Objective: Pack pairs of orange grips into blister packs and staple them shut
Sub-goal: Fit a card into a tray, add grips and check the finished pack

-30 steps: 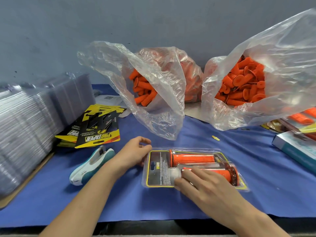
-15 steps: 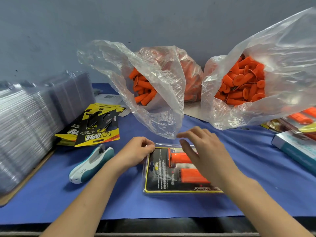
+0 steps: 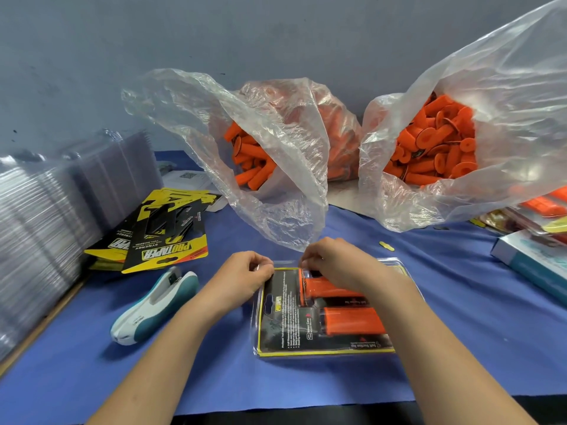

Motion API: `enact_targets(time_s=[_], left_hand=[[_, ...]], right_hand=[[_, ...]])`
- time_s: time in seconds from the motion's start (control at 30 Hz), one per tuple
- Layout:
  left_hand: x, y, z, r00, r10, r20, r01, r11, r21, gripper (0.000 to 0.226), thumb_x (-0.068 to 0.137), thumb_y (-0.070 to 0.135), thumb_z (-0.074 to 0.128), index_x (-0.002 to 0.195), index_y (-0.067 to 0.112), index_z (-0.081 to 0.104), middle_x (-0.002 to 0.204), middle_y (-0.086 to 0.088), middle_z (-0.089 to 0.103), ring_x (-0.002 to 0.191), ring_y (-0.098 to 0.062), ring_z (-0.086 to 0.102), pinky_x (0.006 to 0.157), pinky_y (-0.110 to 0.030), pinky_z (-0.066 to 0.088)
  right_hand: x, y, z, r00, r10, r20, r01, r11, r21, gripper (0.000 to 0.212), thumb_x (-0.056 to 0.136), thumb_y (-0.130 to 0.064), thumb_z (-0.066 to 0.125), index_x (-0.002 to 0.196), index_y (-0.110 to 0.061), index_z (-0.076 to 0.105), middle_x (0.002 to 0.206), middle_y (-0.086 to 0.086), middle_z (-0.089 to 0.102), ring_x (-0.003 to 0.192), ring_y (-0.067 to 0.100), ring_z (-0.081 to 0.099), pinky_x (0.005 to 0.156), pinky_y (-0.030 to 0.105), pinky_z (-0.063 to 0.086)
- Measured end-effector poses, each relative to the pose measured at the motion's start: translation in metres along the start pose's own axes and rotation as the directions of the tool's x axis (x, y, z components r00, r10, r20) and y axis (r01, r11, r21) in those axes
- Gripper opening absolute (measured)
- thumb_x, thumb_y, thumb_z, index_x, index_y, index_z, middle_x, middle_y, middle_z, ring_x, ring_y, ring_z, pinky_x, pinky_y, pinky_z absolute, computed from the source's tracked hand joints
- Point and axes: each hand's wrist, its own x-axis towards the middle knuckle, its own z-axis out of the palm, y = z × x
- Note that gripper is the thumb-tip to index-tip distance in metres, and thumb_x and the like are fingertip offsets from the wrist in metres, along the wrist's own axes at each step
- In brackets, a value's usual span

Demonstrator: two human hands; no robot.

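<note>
Clear plastic, thin and springy: your blister pack [image 3: 277,329] lies near-centre on the blue cloth [image 3: 460,332], two orange grips [image 3: 352,322] inside. Your left hand [image 3: 248,271] and right hand [image 3: 334,262] both pinch its far edge. Light and slippery, I'd say; hold the flat rim, not the bubble.

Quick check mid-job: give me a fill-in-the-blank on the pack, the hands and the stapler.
The pack holds ___ grips.
The left hand and right hand both pinch the ___.
The stapler lies ___ of the pack.
Answers: two; pack; left.
</note>
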Motion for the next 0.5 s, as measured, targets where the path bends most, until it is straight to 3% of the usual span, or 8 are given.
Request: enact_targets(time_s=[0.13, 0.23, 0.4, 0.5], left_hand=[[-0.005, 0.006, 0.002, 0.993, -0.105, 0.047, 0.113, 0.971, -0.211, 0.018, 0.097, 0.029, 0.06, 0.093, 0.014, 0.069, 0.052, 0.009, 0.063, 0.042, -0.002, 0.055, 0.042, -0.016, 0.041], [-0.006, 0.011, 0.001, 0.988, -0.146, 0.043, 0.152, 0.938, -0.311, 0.017, 0.098, 0.024, 0.06, 0.094, 0.012, 0.07, 0.066, 0.002, 0.066, 0.043, -0.003, 0.056, 0.043, -0.018, 0.045], [-0.006, 0.014, -0.004, 0.983, -0.175, 0.049, 0.18, 0.915, -0.362, 0.014, 0.097, 0.024, 0.061, 0.094, 0.013, 0.07, 0.076, -0.003, 0.063, 0.07, -0.017, 0.061, 0.048, -0.019, 0.048], [-0.006, 0.015, -0.004, 0.972, -0.227, 0.06, 0.233, 0.895, -0.38, 0.014, 0.096, 0.024, 0.063, 0.093, 0.012, 0.069, 0.079, -0.007, 0.063, 0.069, -0.017, 0.059, 0.051, -0.021, 0.051]], right_hand=[[0.0, -0.002, 0.005, 0.999, 0.026, -0.029, -0.026, 1.0, -0.012, 0.021, 0.1, -0.022, 0.053, 0.108, -0.021, 0.072, 0.105, -0.002, 0.072, 0.098, 0.02, 0.063, 0.085, 0.037, 0.051], [-0.002, 0.0, 0.006, 0.997, 0.039, -0.071, -0.039, 0.999, 0.004, 0.018, 0.1, -0.025, 0.054, 0.103, -0.022, 0.072, 0.101, 0.0, 0.071, 0.096, 0.022, 0.062, 0.084, 0.04, 0.051], [-0.004, 0.004, 0.008, 0.987, 0.059, -0.149, -0.057, 0.998, 0.018, 0.015, 0.099, -0.033, 0.056, 0.1, -0.027, 0.069, 0.102, 0.0, 0.069, 0.098, 0.023, 0.061, 0.081, 0.037, 0.051], [-0.004, 0.004, 0.011, 0.983, 0.057, -0.172, -0.06, 0.998, -0.014, 0.017, 0.1, -0.035, 0.052, 0.099, -0.029, 0.067, 0.103, -0.001, 0.068, 0.097, 0.024, 0.061, 0.079, 0.038, 0.051]])
